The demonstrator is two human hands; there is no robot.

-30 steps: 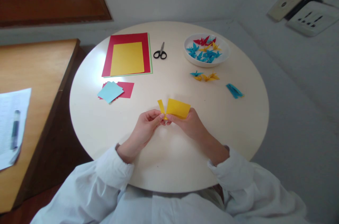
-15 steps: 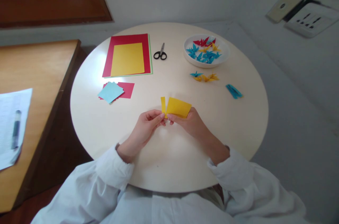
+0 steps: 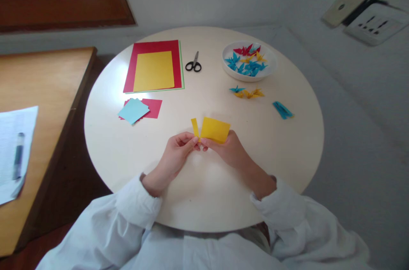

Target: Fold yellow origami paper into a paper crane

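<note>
A small yellow paper piece (image 3: 214, 129) is held just above the round cream table (image 3: 204, 193), partly torn into a narrow strip (image 3: 194, 127) on its left and a wider rectangle. My left hand (image 3: 175, 156) pinches the bottom of the narrow strip. My right hand (image 3: 225, 150) pinches the lower edge of the wider part. The fingertips of both hands meet at the base of the tear.
At the back left lie red and yellow sheets (image 3: 154, 67), with light-blue and red squares (image 3: 137, 109) in front. Black scissors (image 3: 193, 63) and a white bowl (image 3: 271, 63) of folded paper cranes stand at the back. Loose cranes (image 3: 247, 91) and a blue folded piece (image 3: 282, 110) lie right. A wooden desk (image 3: 47, 91) stands left.
The narrow strip swung upright against the wider part half a second ago, and now leans away to the left again. Both hands stay where they were.
</note>
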